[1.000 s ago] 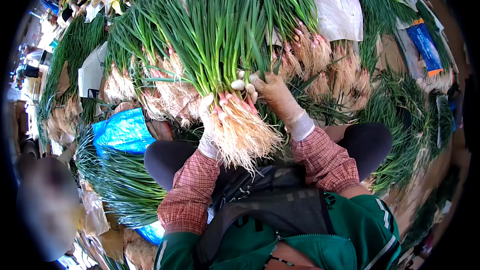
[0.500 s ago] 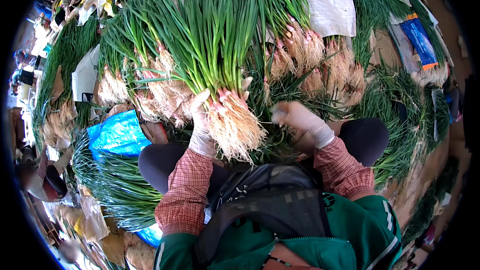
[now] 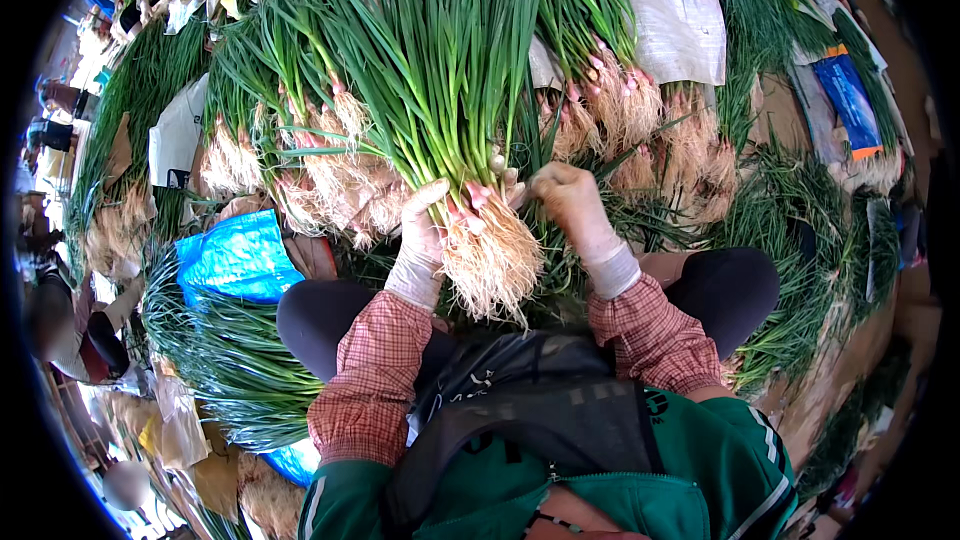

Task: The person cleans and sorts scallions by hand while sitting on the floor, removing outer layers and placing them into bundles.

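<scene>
My left hand (image 3: pixel 425 223), in a pale glove, is wrapped round a thick bunch of spring onions (image 3: pixel 455 90). Its fingertips show on the bunch's right side. Green leaves point away from me, and pinkish bulbs with long pale roots (image 3: pixel 492 255) hang toward my lap. My right hand (image 3: pixel 572 202), gloved too, is closed just right of the bulbs, close to the left fingertips. Its fingers are pinched together at the bunch's edge; what they hold, if anything, is too small to make out.
More spring onions with roots (image 3: pixel 625 95) lie ahead to the right, partly under a white sheet (image 3: pixel 672 15). Others (image 3: pixel 325 135) lie ahead to the left. A blue plastic sheet (image 3: pixel 238 258) covers leaves beside my left knee. Loose green leaves (image 3: pixel 780 220) spread at the right.
My right hand has moved left and up to the bunch, its fingers now pinched. My left hand and the bunch have shifted slightly right in the picture.
</scene>
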The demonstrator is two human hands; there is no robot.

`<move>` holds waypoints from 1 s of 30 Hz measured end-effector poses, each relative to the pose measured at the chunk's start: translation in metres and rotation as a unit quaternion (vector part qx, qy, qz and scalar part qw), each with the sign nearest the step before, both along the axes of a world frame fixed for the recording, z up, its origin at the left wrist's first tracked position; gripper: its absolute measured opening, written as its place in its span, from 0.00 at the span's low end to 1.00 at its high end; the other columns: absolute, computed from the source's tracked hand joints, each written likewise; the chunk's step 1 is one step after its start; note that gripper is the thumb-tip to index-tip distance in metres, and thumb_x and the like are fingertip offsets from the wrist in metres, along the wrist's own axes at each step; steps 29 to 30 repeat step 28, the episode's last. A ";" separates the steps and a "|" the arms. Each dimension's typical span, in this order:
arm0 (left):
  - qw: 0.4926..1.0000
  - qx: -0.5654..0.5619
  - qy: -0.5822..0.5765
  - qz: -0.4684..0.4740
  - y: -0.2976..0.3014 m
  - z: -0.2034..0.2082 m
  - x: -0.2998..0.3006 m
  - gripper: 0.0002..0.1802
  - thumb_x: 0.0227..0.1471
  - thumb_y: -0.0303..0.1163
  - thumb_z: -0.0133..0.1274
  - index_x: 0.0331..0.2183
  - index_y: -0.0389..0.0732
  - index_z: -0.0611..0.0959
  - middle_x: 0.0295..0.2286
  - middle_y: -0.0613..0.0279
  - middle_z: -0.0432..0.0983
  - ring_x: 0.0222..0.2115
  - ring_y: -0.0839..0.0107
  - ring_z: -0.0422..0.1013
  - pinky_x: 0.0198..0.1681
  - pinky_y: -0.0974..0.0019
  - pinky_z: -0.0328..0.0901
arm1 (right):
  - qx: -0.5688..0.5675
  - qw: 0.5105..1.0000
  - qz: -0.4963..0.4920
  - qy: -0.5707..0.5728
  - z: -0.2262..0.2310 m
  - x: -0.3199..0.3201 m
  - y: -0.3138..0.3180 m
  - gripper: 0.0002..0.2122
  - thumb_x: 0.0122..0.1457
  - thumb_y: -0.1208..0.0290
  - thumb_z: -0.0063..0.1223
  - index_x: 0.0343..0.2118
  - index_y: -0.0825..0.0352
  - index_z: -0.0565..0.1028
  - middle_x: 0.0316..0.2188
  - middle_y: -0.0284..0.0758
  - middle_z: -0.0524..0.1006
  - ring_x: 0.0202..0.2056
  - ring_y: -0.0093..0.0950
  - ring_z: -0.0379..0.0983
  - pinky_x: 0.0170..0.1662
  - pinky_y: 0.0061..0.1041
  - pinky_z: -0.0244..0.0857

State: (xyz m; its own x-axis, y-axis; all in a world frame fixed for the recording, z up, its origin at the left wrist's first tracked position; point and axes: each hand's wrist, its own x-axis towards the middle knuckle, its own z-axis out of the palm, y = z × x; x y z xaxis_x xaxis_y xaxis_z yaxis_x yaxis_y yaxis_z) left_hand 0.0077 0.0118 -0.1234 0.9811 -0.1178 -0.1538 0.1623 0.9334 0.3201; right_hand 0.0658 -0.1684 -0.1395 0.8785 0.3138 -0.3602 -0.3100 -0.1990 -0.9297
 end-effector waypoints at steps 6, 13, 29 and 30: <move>0.999 -0.019 -0.035 -0.011 0.000 0.007 0.001 0.39 0.40 0.39 0.56 0.53 0.32 0.64 0.48 0.44 0.66 0.48 0.50 0.65 0.54 0.48 0.59 | -0.472 0.860 0.097 -0.167 -0.068 0.049 -0.075 0.15 0.54 0.75 0.48 0.46 0.56 0.74 0.40 0.42 0.76 0.39 0.34 0.75 0.42 0.29 0.68; 0.997 -0.045 -0.057 -0.038 -0.003 -0.005 0.010 0.44 0.39 0.42 0.56 0.54 0.30 0.60 0.48 0.38 0.64 0.44 0.57 0.67 0.51 0.55 0.62 | -0.507 0.831 0.068 -0.218 -0.043 0.154 -0.037 0.13 0.57 0.61 0.49 0.38 0.64 0.76 0.25 0.40 0.78 0.25 0.32 0.76 0.29 0.31 0.70; 0.993 -0.035 -0.111 -0.003 0.003 -0.007 0.004 0.37 0.42 0.44 0.53 0.51 0.33 0.65 0.40 0.44 0.72 0.42 0.46 0.69 0.37 0.37 0.68 | 0.498 0.843 0.019 0.205 -0.031 0.033 0.048 0.23 0.61 0.61 0.44 0.55 0.68 0.61 0.53 0.45 0.66 0.54 0.37 0.63 0.51 0.27 0.65; 0.993 -0.035 -0.111 -0.003 0.003 -0.007 0.004 0.37 0.42 0.44 0.53 0.51 0.33 0.65 0.40 0.44 0.72 0.42 0.46 0.69 0.37 0.37 0.68 | 0.498 0.843 0.019 0.205 -0.031 0.033 0.048 0.23 0.61 0.61 0.44 0.55 0.68 0.61 0.53 0.45 0.66 0.54 0.37 0.63 0.51 0.27 0.65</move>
